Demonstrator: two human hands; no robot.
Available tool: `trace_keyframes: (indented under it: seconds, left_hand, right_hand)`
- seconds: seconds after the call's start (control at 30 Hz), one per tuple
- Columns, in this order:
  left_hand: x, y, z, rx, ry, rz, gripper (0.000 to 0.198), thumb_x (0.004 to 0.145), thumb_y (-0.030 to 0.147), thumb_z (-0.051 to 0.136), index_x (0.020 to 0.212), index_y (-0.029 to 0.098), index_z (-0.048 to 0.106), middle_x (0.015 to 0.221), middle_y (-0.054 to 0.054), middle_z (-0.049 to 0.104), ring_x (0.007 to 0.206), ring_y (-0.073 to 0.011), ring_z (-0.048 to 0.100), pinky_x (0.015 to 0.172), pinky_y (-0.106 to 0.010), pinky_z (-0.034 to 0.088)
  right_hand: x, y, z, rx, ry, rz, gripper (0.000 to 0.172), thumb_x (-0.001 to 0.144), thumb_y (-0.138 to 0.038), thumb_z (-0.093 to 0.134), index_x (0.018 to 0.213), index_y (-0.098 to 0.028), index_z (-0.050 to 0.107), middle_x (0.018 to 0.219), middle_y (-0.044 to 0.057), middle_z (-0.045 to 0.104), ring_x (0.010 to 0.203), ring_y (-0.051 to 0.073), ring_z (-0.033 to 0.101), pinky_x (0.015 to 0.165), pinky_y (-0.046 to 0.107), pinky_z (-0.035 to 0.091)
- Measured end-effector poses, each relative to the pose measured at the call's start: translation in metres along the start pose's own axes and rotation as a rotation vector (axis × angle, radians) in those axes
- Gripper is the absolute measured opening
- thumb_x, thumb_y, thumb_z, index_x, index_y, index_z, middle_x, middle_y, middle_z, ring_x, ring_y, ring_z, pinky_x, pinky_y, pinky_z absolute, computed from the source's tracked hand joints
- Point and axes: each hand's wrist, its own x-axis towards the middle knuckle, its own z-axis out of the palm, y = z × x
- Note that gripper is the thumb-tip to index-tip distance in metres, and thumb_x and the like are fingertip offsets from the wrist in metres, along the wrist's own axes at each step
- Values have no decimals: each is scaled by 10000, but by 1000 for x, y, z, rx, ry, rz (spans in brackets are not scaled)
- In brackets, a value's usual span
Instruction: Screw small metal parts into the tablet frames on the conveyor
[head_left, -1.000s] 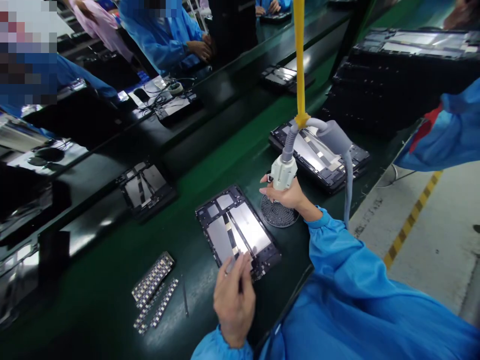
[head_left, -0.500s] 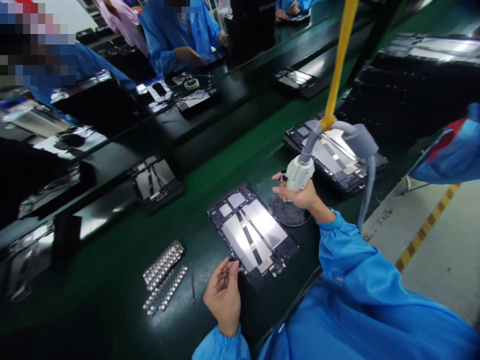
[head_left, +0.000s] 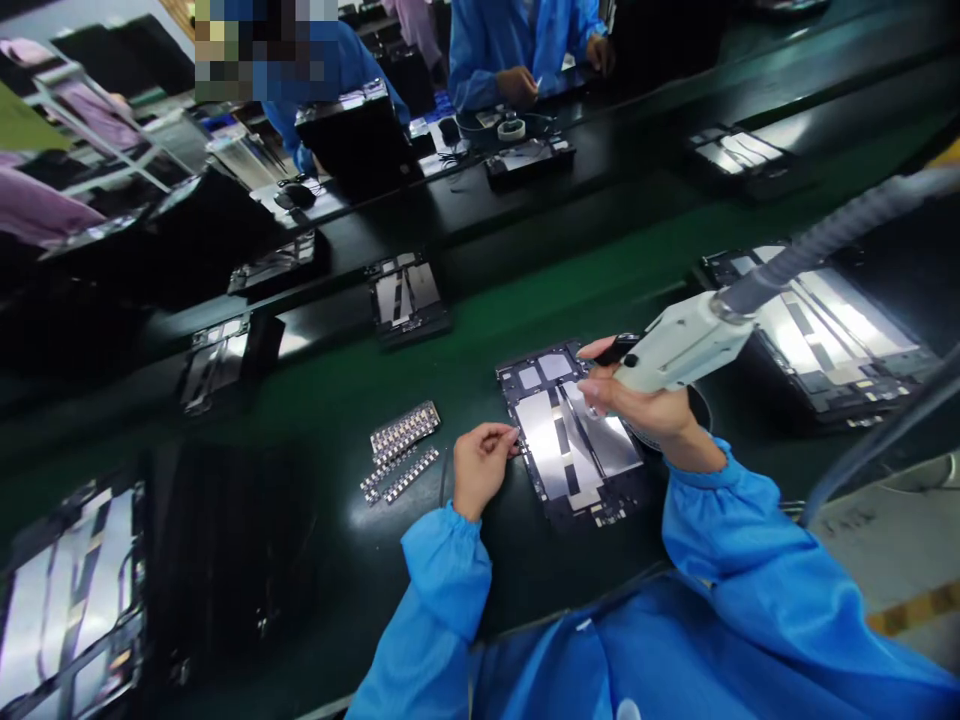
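An opened tablet (head_left: 544,445) lies flat before me, its silvery battery plates and black frame showing. My left hand (head_left: 484,465) is at its left edge, thumb and fingertips pinched together; what is between them, if anything, is too small to tell. My right hand (head_left: 652,410) grips a white hand-held tool (head_left: 686,340) with a grey corrugated hose, its front end over the tablet's upper right part. Part of a dark round mesh disc (head_left: 701,405) shows behind my right hand. Left of the tablet lie panels of small circuit boards (head_left: 405,428) and a thin dark stick (head_left: 444,475).
More opened tablets lie to the right (head_left: 817,330), up the green bench (head_left: 409,295) and at lower left (head_left: 75,590). A grey hose (head_left: 885,440) hangs at right. Across the bench, a co-worker's hand (head_left: 517,85) is at work near a roll of tape (head_left: 511,129).
My view has swung left. My right hand has brought the white tool from above the mesh disc to over the tablet. My left hand has slid up along the tablet's left edge.
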Motion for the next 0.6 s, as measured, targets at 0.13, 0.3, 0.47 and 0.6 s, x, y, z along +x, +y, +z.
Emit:
trace_keyframes:
  seconds: [0.13, 0.3, 0.47, 0.6]
  left_hand:
    - [12, 2, 0, 23, -44, 33, 247, 614, 352, 781, 683, 142, 671, 554, -7, 652, 498, -111, 607, 490, -207, 479]
    - [12, 6, -2, 22, -84, 46, 241, 661, 363, 737, 689, 143, 642, 578, -8, 643, 521, -116, 609, 530, -229, 494]
    - [19, 7, 0, 53, -65, 74, 172, 676, 309, 709, 672, 154, 634, 553, 9, 606, 500, -100, 558, 493, -210, 452]
    - [24, 7, 3, 88, -34, 87, 95, 675, 242, 684, 677, 156, 644, 525, 36, 567, 452, -71, 472, 433, -179, 388]
  right_hand:
    - [4, -3, 26, -20, -102, 24, 319, 751, -367, 725, 976, -199, 575, 493, -77, 521, 435, 112, 521, 458, 273, 466]
    - [9, 0, 49, -6, -143, 43, 322, 728, -353, 736, 962, -187, 588, 529, -72, 505, 461, 97, 503, 461, 254, 441]
    - [12, 7, 59, 54, -165, 70, 335, 705, -334, 753, 952, -180, 587, 554, -67, 507, 486, 96, 504, 473, 254, 439]
    - [16, 11, 64, 81, -175, 64, 301, 717, -293, 727, 953, -180, 578, 534, -79, 502, 466, 91, 493, 486, 258, 447]
